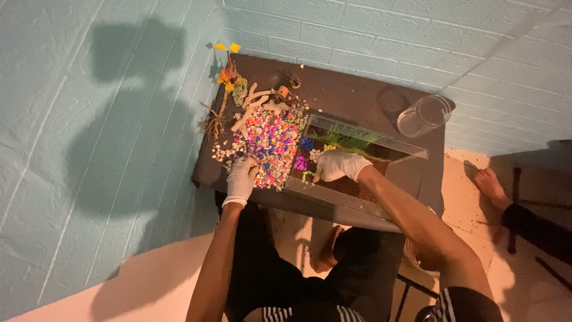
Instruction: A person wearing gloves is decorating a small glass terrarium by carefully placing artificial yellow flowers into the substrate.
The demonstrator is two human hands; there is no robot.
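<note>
I see my left hand (pixel 241 177), in a white glove, resting on the near edge of the gravel (pixel 271 143), a loose heap of small rounded stones in pink, yellow, blue and white spread on the left half of the worktop (pixel 351 95). The fingers curl down into the stones; I cannot tell whether they grip any. My right hand (pixel 338 165), also gloved, reaches over the near wall into the tank (pixel 411 179), a low rectangular box of clear glass just right of the heap. Its fingers bend downward over a few coloured stones lying on the tank's dark, grainy soil (pixel 351 186); whether it holds anything is hidden. A tuft of thin green grass (pixel 348 138) stands at the tank's far wall.

Beyond the heap lie pale, knobbly coral pieces (pixel 256 104) and a dry brown twig (pixel 217 116) with yellow and orange flowers at its tip. A clear round plastic cup (pixel 424 114) lies tipped on the far right corner of the dark, matte worktop. The wall (pixel 89 149) behind is painted brick, pale blue. Someone else's bare foot (pixel 491 186) rests on the floor at right.
</note>
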